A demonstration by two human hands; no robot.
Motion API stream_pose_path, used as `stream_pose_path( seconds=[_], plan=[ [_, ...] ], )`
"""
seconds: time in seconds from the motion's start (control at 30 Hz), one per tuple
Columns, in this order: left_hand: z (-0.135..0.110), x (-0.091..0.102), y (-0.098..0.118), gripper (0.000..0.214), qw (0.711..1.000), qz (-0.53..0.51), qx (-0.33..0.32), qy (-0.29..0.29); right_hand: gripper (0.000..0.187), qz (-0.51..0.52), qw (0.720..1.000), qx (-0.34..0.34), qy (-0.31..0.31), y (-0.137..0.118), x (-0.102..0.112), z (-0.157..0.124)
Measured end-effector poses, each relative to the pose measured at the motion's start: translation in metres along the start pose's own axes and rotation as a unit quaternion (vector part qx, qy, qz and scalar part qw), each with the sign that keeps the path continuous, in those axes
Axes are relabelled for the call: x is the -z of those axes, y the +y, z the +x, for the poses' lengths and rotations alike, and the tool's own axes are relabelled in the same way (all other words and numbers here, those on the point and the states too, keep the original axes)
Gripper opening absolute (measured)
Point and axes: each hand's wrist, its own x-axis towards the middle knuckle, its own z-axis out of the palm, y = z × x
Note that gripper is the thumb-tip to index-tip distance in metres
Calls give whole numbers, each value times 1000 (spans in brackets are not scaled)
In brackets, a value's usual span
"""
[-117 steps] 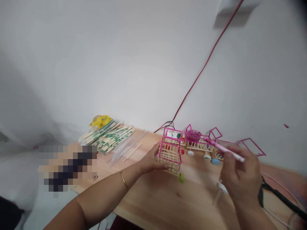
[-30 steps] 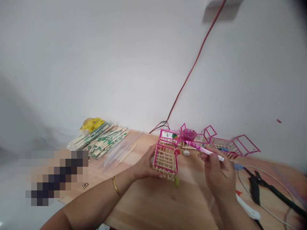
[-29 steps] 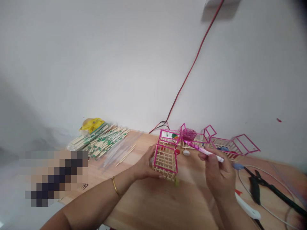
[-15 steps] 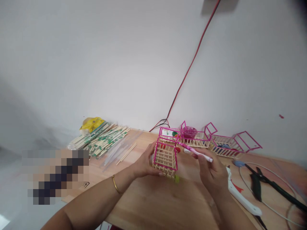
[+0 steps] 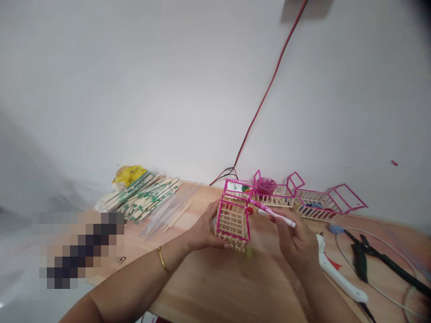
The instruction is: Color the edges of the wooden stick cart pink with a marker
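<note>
My left hand point(image 5: 204, 231) grips the left side of a small cart point(image 5: 233, 220) built from wooden sticks, its upper rim and handle frame coloured pink. Part of the cart's left side is hidden by my fingers. In my right hand point(image 5: 298, 242) is a white-handled paintbrush point(image 5: 276, 215) smeared with pink paint. Its pink tip meets the right side of the cart, near the joint of the rim and the handle frame. A blurred yellow-green piece point(image 5: 248, 252) shows below the cart's lower right corner.
Two similar stick carts point(image 5: 274, 197) stand against the wall, by a pink-stained cup point(image 5: 266, 186). Bundled wooden sticks point(image 5: 148, 197) and a yellow packet point(image 5: 129, 175) lie at the left. To the right are a white glue gun point(image 5: 341, 276), black-handled pliers point(image 5: 380, 258) and a looping cable.
The brush and my right hand have shifted very slightly left. The cart stays in my left hand, almost unmoved.
</note>
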Motion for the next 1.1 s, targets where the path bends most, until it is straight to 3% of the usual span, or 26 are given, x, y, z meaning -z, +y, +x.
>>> stream_pose_path(
  seconds=[0.83,1.0,1.1],
  plan=[
    [0,-1,2,118,1000,20,3,13,26,-5,1000,4,-23,-2,0,1],
    [1,-1,3,119,1000,5,1,15,24,-7,999,-19,32,-9,5,1],
    [1,-1,5,115,1000,14,-2,21,26,-28,999,-16,28,-11,7,2]
  ],
)
